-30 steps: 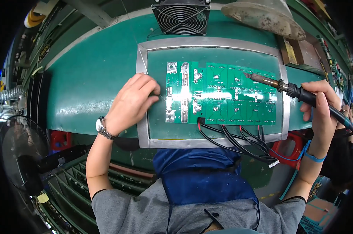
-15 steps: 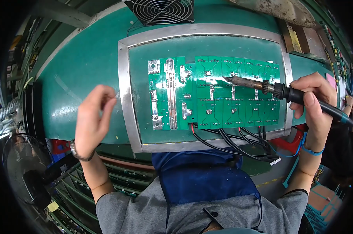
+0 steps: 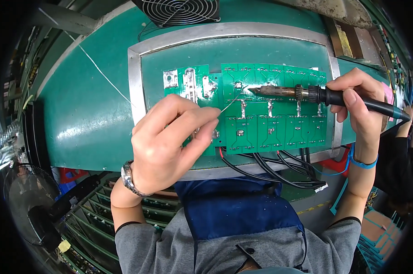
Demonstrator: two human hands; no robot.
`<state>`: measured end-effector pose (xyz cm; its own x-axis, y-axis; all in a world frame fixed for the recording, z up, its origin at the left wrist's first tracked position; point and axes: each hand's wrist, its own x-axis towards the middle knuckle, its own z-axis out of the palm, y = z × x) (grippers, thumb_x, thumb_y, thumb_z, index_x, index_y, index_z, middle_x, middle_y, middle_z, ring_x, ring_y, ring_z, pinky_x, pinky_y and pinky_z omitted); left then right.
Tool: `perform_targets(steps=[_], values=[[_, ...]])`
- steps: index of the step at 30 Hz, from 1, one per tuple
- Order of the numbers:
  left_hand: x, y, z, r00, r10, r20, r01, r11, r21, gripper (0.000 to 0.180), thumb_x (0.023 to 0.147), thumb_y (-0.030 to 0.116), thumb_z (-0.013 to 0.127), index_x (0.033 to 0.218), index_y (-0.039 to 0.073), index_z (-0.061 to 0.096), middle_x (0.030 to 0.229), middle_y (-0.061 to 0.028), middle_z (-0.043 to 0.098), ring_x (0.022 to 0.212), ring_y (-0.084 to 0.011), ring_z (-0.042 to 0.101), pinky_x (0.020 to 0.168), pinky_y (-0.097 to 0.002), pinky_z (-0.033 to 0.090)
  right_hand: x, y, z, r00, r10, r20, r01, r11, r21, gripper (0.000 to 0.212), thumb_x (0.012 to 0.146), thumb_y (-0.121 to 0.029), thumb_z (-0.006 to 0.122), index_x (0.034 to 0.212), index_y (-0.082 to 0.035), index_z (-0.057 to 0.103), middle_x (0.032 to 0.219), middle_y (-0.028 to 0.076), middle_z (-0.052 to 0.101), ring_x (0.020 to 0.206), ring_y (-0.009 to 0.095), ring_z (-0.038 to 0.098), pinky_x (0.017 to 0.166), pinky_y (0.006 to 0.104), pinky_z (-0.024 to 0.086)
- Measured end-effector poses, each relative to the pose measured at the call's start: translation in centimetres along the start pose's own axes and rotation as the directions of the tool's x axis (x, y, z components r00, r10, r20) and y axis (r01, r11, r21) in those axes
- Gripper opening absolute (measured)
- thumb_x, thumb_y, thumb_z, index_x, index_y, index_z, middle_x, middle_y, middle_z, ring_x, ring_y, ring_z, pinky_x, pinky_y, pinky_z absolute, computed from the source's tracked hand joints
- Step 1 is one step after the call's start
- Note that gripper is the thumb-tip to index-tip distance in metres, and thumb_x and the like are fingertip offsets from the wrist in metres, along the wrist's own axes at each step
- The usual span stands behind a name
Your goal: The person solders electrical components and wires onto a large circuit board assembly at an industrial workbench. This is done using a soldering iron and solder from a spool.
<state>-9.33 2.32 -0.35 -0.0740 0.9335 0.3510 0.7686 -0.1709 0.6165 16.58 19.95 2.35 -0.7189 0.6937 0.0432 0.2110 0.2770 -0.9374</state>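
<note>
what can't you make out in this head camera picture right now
Head view:
Circuit board, lower left: covered by the left hand.
Black cables, upper ends: hidden beneath the board.
Box fan, top: cut off by the upper edge.
Thin wire: too fine to tell if it touches the soldering iron.

A grey short-sleeved shirt (image 3: 165, 249), its cuffs (image 3: 129, 224) edged in black, sits under a navy-blue apron (image 3: 243, 219) with thin dark straps (image 3: 195, 246). The left wrist wears a silver metal-link wristwatch (image 3: 128, 177); the right, a blue wristband (image 3: 365, 164).
</note>
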Motion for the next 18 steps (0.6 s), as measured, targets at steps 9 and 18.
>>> perform_targets(steps=[9,18], values=[[-0.6,0.2,0.5,1.000,-0.012,-0.022,0.012,1.000,-0.029,0.022,0.067,-0.008,0.072,0.085,0.003,0.071,0.075,-0.0032,0.058,0.055,-0.0066,0.048,0.046,-0.0210,0.037,0.7,0.8,-0.4,0.998,0.043,0.045,-0.044,0.999,0.017,0.024,0.085,-0.020,0.060,0.090,0.002,0.067,0.076,0.007,0.064,0.057,0.007,0.060,0.046,0.0170,0.046],[-0.8,0.2,0.7,1.000,0.008,-0.028,-0.007,1.000,0.019,0.027,0.062,-0.007,0.074,0.087,0.004,0.069,0.073,-0.0053,0.057,0.061,-0.0179,0.058,0.051,-0.0285,0.047,1.0,1.1,-0.5,0.996,0.043,0.073,-0.044,0.999,0.020,0.024,0.085,-0.021,0.059,0.090,0.001,0.068,0.073,0.006,0.064,0.055,0.007,0.060,0.047,0.0168,0.047]])
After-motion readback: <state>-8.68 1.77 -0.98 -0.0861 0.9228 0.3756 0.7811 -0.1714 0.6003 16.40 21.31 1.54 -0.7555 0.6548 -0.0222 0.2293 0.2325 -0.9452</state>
